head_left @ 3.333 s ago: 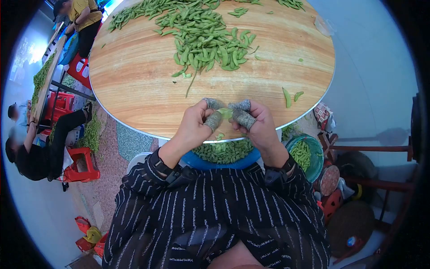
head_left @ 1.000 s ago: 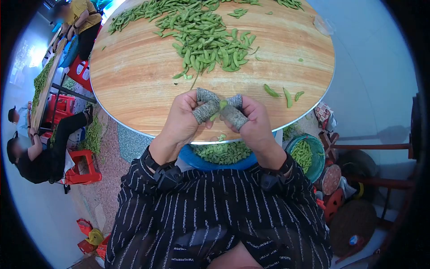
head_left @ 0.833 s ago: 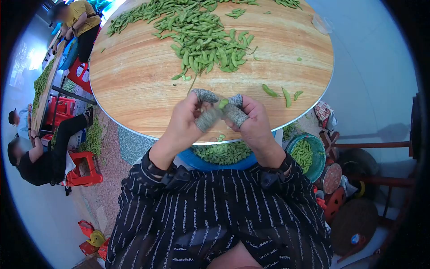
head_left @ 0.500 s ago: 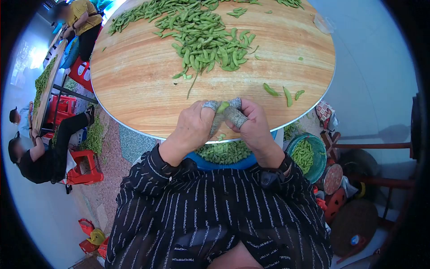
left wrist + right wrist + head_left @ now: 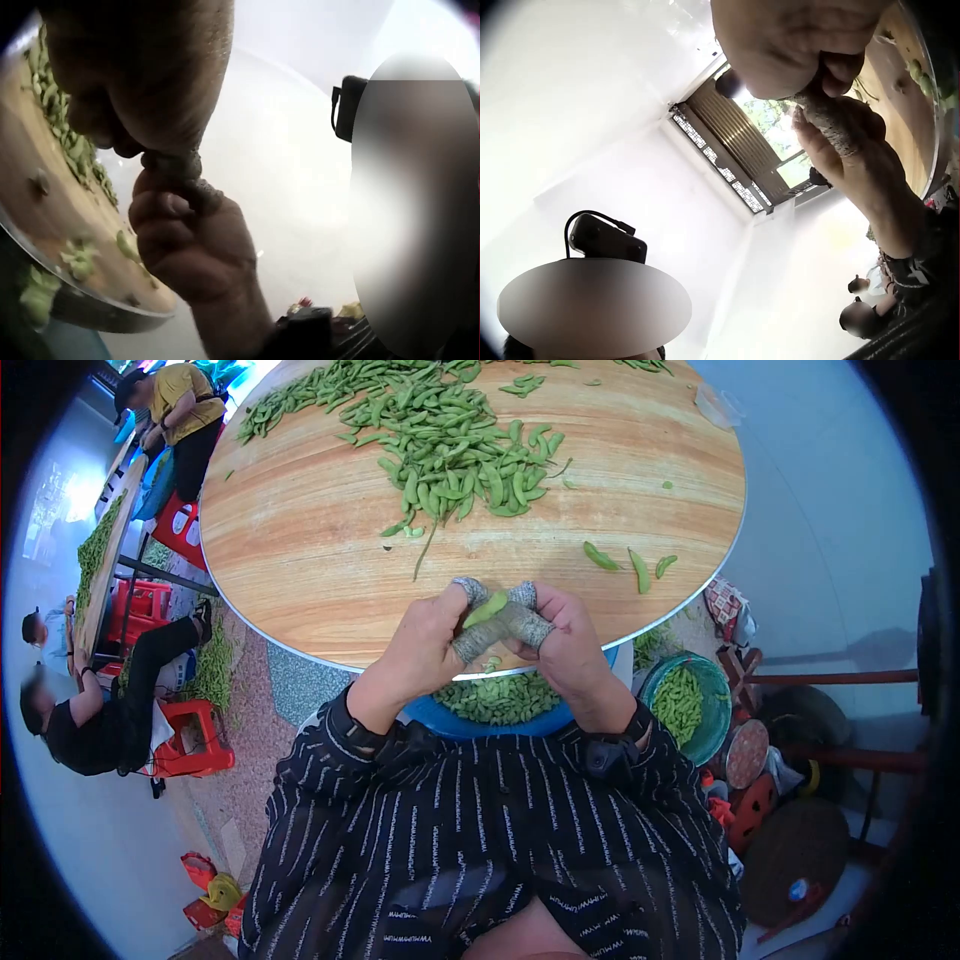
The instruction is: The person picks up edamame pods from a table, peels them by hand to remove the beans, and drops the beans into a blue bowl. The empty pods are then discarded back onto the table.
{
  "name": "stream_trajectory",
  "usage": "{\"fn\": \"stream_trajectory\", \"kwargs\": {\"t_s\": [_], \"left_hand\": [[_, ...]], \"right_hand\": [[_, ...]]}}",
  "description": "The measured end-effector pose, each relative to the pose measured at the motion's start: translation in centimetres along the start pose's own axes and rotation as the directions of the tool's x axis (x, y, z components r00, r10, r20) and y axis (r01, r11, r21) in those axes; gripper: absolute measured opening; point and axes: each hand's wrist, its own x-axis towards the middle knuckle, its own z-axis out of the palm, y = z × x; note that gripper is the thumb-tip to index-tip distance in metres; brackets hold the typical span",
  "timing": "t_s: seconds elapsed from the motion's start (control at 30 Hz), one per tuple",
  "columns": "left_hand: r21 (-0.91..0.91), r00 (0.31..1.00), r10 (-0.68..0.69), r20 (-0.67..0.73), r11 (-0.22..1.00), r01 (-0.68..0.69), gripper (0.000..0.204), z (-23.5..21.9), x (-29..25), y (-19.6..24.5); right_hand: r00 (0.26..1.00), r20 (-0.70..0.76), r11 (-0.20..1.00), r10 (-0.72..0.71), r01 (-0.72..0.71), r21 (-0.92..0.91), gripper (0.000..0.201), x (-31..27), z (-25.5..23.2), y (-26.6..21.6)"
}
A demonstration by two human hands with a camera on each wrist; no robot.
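In the head view the left hand pinches a green pod between thumb and forefinger, both wrapped in grey cloth. Close against it, the right hand has its wrapped thumb and forefinger brought together; whether they grip part of the pod is hidden. Both hands are over the near edge of the round wooden table. Beyond them spreads a pile of pods. Under the table edge is a blue basin with shelled beans. In both wrist views the two hands meet at the fingertips.
A few loose pods lie to the right on the table. A green bucket of pods stands at the right below the edge. At the left are people at another table and red stools.
The right hand stays nearly in place. The left hand's wrapped thumb and forefinger have come back into view, with a pod between them lying at a slant.
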Motion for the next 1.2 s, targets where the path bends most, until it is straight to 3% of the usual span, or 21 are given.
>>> {"fn": "stream_trajectory", "kwargs": {"t_s": [0.1,0.13,0.17,0.23,0.27,0.33,0.37,0.43,0.57,0.63,0.67,0.73,0.8,0.87,0.9,0.97,1.0,1.07,1.13,1.17,1.2], "left_hand": [[-0.175,1.000,0.028,0.000,0.984,-0.028,0.013,0.1,-0.1,-0.7],[-0.286,1.000,0.009,0.011,0.958,-0.005,0.012,0.0,-0.1,-0.8],[-0.284,1.000,0.010,0.012,0.959,-0.006,0.012,-0.3,-0.1,-0.9],[-0.422,0.988,-0.105,0.117,0.895,0.145,0.010,-0.7,-0.1,-1.0],[-0.421,0.988,-0.104,0.116,0.895,0.143,0.010,-0.9,0.0,-1.1],[-0.456,0.932,-0.265,0.246,0.817,0.352,0.010,-1.1,0.1,-1.0],[-0.457,0.932,-0.266,0.245,0.817,0.353,0.010,-1.2,0.0,-0.7],[-0.127,0.964,-0.246,0.096,0.958,0.257,0.010,-1.2,0.0,0.1],[-0.179,0.968,-0.247,0.051,0.951,0.252,0.008,-0.8,0.2,-0.2],[-0.487,0.884,-0.409,0.226,0.739,0.466,0.005,-1.7,0.7,0.5],[-0.487,0.884,-0.411,0.224,0.738,0.467,0.005,-1.9,0.8,0.5],[-0.508,0.847,-0.464,0.260,0.680,0.528,0.009,-2.1,0.8,0.5],[-0.560,0.858,-0.436,0.272,0.653,0.510,0.010,-1.5,0.6,-1.0],[-0.609,0.869,-0.405,0.283,0.624,0.489,0.011,-1.1,0.3,-1.8],[-0.636,0.876,-0.396,0.275,0.608,0.475,0.012,-1.0,0.3,-1.8],[-0.662,0.881,-0.388,0.271,0.589,0.464,0.012,-0.7,0.1,-1.7],[-0.649,0.901,-0.378,0.213,0.635,0.420,0.013,-0.5,-0.2,-1.4],[-0.628,0.923,-0.359,0.139,0.689,0.362,0.015,-0.5,-0.6,-0.9],[-0.515,0.972,-0.162,0.168,0.827,0.226,0.017,-0.4,-1.1,-0.2],[-0.459,0.979,-0.076,0.188,0.875,0.156,0.017,-0.7,-1.1,0.1],[-0.457,0.980,-0.076,0.182,0.876,0.153,0.017,-1.3,-0.8,0.6]], "right_hand": [[0.998,0.013,0.988,-0.057,0.058,-0.146,0.006,-0.2,0.1,-0.2],[0.994,0.061,0.956,-0.090,0.103,-0.273,0.006,-0.3,0.1,-0.5],[0.987,0.113,0.907,-0.118,0.154,-0.392,0.007,-0.4,0.0,-0.6],[0.987,0.123,0.917,-0.101,0.141,-0.374,0.007,-0.5,-0.3,-0.6],[0.987,0.134,0.925,-0.083,0.127,-0.359,0.007,-0.5,-0.5,-0.6],[0.995,0.094,0.938,-0.034,0.064,-0.340,0.006,-0.4,-0.7,-0.3],[0.999,0.049,0.949,0.018,-0.002,-0.317,0.005,-0.4,-0.8,-0.2],[0.998,0.037,0.904,-0.040,0.052,-0.424,0.005,-0.5,-0.2,-0.1],[0.977,0.063,0.722,-0.205,0.194,-0.664,0.007,-0.3,1.0,-0.1],[0.959,0.126,0.672,-0.252,0.268,-0.690,0.008,-0.1,0.8,-0.1],[0.937,0.189,0.620,-0.294,0.337,-0.708,0.010,-0.1,0.8,0.0],[0.937,0.198,0.627,-0.288,0.341,-0.700,0.010,0.0,0.8,0.1],[0.936,0.206,0.632,-0.286,0.346,-0.693,0.011,-0.1,0.9,0.2],[0.896,0.318,0.358,-0.311,0.420,-0.834,0.012,-0.2,0.9,-0.1],[0.897,0.315,0.358,-0.311,0.418,-0.835,0.012,-0.1,0.7,0.0],[0.921,0.181,0.601,-0.344,0.364,-0.712,0.012,0.1,0.1,0.5],[0.922,0.178,0.601,-0.343,0.361,-0.713,0.012,0.0,-0.2,0.2],[0.960,0.009,0.734,-0.279,0.220,-0.642,0.012,-0.1,-1.7,-1.2],[0.937,-0.093,0.714,-0.336,0.188,-0.675,0.015,-0.1,-4.4,-2.6],[0.908,-0.083,0.611,-0.411,0.206,-0.764,0.019,-0.2,-5.8,-3.6],[0.873,-0.064,0.498,-0.483,0.213,-0.841,0.023,-0.3,-7.1,-4.6]]}}
